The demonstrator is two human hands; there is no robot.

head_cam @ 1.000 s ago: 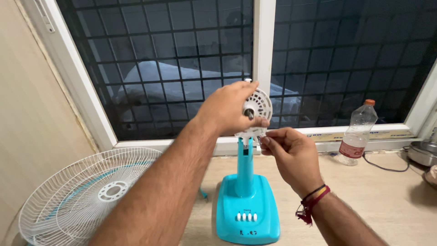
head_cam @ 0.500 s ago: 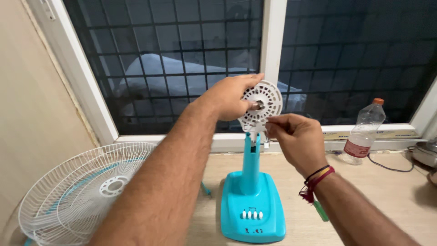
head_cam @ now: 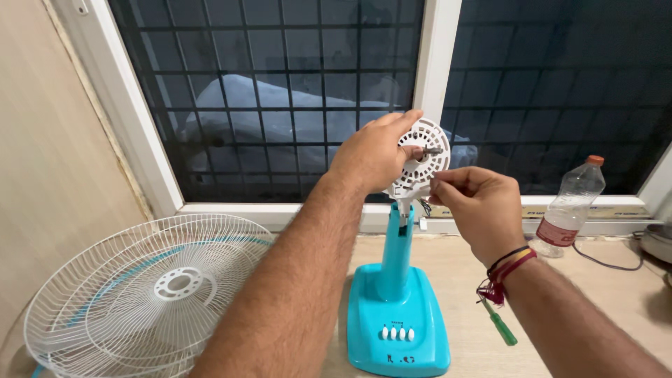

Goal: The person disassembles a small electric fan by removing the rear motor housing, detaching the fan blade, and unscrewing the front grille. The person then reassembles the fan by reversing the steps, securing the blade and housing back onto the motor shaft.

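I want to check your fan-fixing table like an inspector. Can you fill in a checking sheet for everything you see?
Surface: pale wooden table, dull and flat.
Job's things: white round motor housing on a turquoise fan stand.
Clutter: white wire fan guard lying at left; green-handled screwdriver; clear plastic bottle; metal pot at right edge.
Grippers: left hand grips the housing; right hand pinches beside it.
Cables: loose wires under the housing; dark cord by the bottle.
Surroundings: barred window, dark outside.

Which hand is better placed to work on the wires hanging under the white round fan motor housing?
Probably the right hand: its pinched fingertips sit beside the wires, while the left hand grips the white round fan motor housing.
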